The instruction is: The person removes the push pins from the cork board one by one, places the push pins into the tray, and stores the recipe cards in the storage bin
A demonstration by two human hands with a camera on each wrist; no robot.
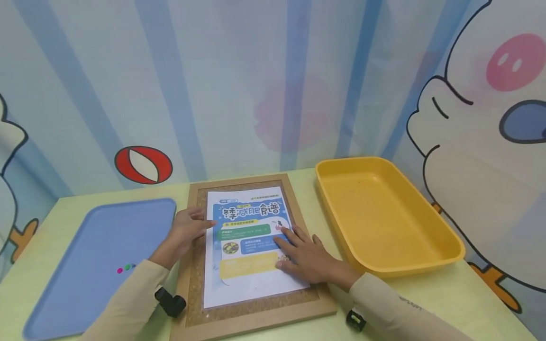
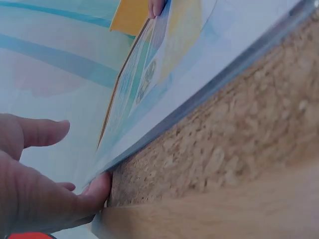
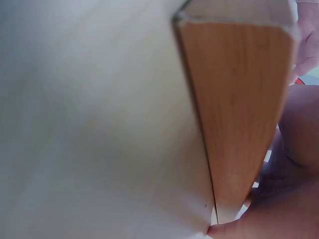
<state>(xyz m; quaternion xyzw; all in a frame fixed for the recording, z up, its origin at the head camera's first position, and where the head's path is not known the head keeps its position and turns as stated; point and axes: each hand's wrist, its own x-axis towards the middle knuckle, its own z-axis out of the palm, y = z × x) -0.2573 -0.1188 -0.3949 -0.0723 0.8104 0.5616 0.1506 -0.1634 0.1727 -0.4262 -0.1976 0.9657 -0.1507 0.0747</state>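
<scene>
A printed sheet (image 1: 243, 293) with blue, green and yellow blocks and Chinese lettering lies on a wood-framed cork board (image 1: 196, 303). At the sheet's left edge is my left hand (image 1: 185, 232), its thumb extended toward the paper. In the left wrist view, fingertips (image 2: 102, 186) touch the board near the sheet's edge, with a gap between thumb and fingers. My right hand (image 1: 309, 255) rests spread across the right side of the sheet and board. From the right wrist, the board's wooden side (image 3: 234, 99) shows beside that hand, much of which is out of frame.
Left of the board lies a blue tray (image 1: 106, 237) bearing a few small coloured pieces (image 1: 120, 270), partly behind my left sleeve. A deep yellow tray (image 1: 388, 222) stands to the right. Behind the pale yellow table (image 1: 426, 303) hangs a striped cartoon backdrop (image 1: 239, 94).
</scene>
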